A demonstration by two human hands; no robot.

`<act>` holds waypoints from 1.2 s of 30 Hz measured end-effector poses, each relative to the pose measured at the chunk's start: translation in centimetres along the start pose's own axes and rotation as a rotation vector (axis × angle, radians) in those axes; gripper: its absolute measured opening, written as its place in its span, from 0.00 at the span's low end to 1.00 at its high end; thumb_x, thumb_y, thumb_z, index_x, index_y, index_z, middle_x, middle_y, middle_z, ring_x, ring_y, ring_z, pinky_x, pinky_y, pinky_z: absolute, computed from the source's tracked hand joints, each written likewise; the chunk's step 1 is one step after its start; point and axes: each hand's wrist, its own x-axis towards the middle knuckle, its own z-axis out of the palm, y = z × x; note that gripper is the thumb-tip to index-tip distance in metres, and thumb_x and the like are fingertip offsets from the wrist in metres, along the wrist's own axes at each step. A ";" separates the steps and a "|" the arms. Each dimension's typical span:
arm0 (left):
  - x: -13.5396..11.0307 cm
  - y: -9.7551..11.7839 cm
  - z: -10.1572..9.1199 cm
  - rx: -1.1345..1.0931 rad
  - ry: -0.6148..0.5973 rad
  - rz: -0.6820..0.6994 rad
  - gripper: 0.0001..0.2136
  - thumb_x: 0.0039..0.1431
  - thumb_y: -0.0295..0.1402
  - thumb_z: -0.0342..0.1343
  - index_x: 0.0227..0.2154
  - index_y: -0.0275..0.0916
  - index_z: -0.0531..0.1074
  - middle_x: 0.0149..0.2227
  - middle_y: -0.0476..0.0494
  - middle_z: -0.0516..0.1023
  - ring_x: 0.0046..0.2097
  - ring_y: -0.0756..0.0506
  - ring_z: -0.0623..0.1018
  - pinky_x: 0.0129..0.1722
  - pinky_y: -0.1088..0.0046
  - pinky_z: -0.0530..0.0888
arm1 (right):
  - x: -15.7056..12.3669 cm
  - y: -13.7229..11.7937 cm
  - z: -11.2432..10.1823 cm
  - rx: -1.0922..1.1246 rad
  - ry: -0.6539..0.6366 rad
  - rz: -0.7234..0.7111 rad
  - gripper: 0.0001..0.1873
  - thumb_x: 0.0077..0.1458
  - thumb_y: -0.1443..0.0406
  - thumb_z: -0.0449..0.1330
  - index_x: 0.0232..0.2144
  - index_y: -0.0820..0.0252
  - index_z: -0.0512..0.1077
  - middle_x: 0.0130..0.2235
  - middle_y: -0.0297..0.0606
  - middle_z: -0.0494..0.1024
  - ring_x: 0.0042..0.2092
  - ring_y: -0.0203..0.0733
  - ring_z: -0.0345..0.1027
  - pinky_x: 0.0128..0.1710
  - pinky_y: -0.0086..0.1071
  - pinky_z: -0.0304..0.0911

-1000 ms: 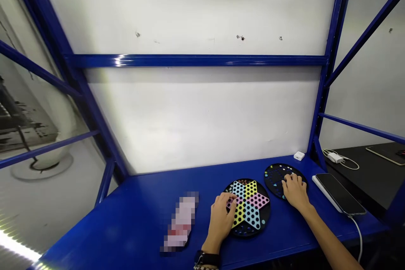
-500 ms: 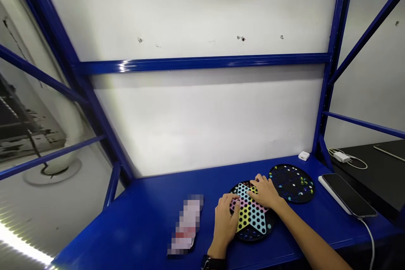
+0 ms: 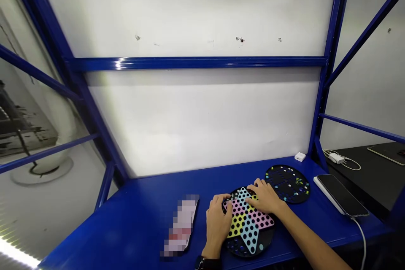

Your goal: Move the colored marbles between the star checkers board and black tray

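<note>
A round black Chinese checkers board (image 3: pixel 248 228) with a multicoloured star lies on the blue table, and both hands are on it. My left hand (image 3: pixel 217 224) grips its left side, fingers over the pink and yellow points. My right hand (image 3: pixel 264 197) presses on its upper right, over the blue and pink points. To the right lies a second round black board (image 3: pixel 287 183), dotted with small coloured marbles and touching neither hand. A black band circles my left wrist.
A pixelated packet (image 3: pixel 181 225) lies left of the boards on the blue table (image 3: pixel 126 223). A black smartphone (image 3: pixel 341 194) on a white slab, with its cable, sits right. A white charger (image 3: pixel 300 157) stands by the wall under blue steel framing.
My right hand has moved from the marble board onto the star board. The star board has turned and slid toward me, and the marble board now lies free of my hands.
</note>
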 end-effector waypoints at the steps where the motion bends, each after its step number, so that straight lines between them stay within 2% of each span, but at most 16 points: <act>1: 0.0 0.0 0.0 0.001 -0.006 -0.006 0.14 0.61 0.40 0.46 0.41 0.45 0.75 0.47 0.42 0.78 0.52 0.36 0.75 0.50 0.54 0.72 | 0.3 0.1 0.0 0.016 -0.019 -0.014 0.23 0.60 0.47 0.53 0.51 0.49 0.71 0.50 0.44 0.69 0.51 0.52 0.64 0.49 0.43 0.59; 5: 0.0 0.0 0.1 0.002 -0.021 -0.013 0.14 0.62 0.39 0.45 0.41 0.44 0.75 0.47 0.41 0.78 0.51 0.38 0.75 0.50 0.55 0.72 | 1.4 0.5 0.3 0.017 -0.056 -0.041 0.23 0.61 0.46 0.51 0.46 0.53 0.72 0.46 0.43 0.69 0.47 0.51 0.65 0.46 0.41 0.59; 9: 0.0 -0.2 0.3 0.012 -0.019 0.002 0.14 0.62 0.39 0.45 0.41 0.44 0.75 0.46 0.42 0.78 0.51 0.39 0.75 0.49 0.57 0.72 | 2.1 1.0 0.1 0.015 -0.114 -0.051 0.21 0.65 0.49 0.48 0.44 0.54 0.72 0.42 0.40 0.68 0.36 0.41 0.67 0.38 0.33 0.58; 11: 0.0 -0.3 0.4 0.010 -0.023 0.008 0.13 0.62 0.39 0.45 0.40 0.44 0.75 0.46 0.42 0.78 0.51 0.39 0.75 0.49 0.57 0.72 | 2.3 1.1 0.1 -0.018 -0.115 -0.062 0.21 0.67 0.51 0.45 0.43 0.55 0.72 0.42 0.40 0.69 0.33 0.39 0.67 0.36 0.32 0.57; 18: 0.1 -0.4 0.4 0.000 -0.038 0.024 0.14 0.63 0.39 0.45 0.40 0.43 0.75 0.46 0.41 0.77 0.51 0.39 0.75 0.50 0.57 0.72 | 2.9 1.6 0.8 -0.060 -0.092 -0.067 0.25 0.68 0.54 0.43 0.35 0.57 0.75 0.42 0.41 0.71 0.31 0.37 0.66 0.34 0.31 0.55; 25: 0.0 -0.3 0.3 -0.013 -0.033 0.035 0.13 0.62 0.39 0.46 0.40 0.44 0.75 0.45 0.42 0.78 0.50 0.38 0.75 0.49 0.57 0.72 | 3.0 1.9 1.3 -0.001 -0.078 -0.034 0.27 0.68 0.57 0.45 0.22 0.61 0.72 0.36 0.37 0.70 0.26 0.32 0.57 0.31 0.30 0.49; 31: 0.1 -0.4 0.4 0.000 -0.027 0.049 0.13 0.62 0.39 0.46 0.40 0.44 0.75 0.45 0.43 0.78 0.49 0.40 0.76 0.49 0.58 0.73 | 2.9 2.0 1.7 0.040 -0.015 0.002 0.26 0.67 0.59 0.46 0.19 0.61 0.68 0.32 0.35 0.66 0.26 0.32 0.52 0.28 0.31 0.43; 36: 0.1 -0.4 0.4 -0.005 -0.042 0.037 0.13 0.62 0.39 0.46 0.40 0.44 0.75 0.45 0.43 0.78 0.50 0.39 0.76 0.50 0.57 0.72 | 3.1 2.1 1.4 0.053 -0.024 -0.029 0.24 0.65 0.62 0.48 0.18 0.61 0.66 0.32 0.35 0.66 0.26 0.32 0.52 0.29 0.31 0.43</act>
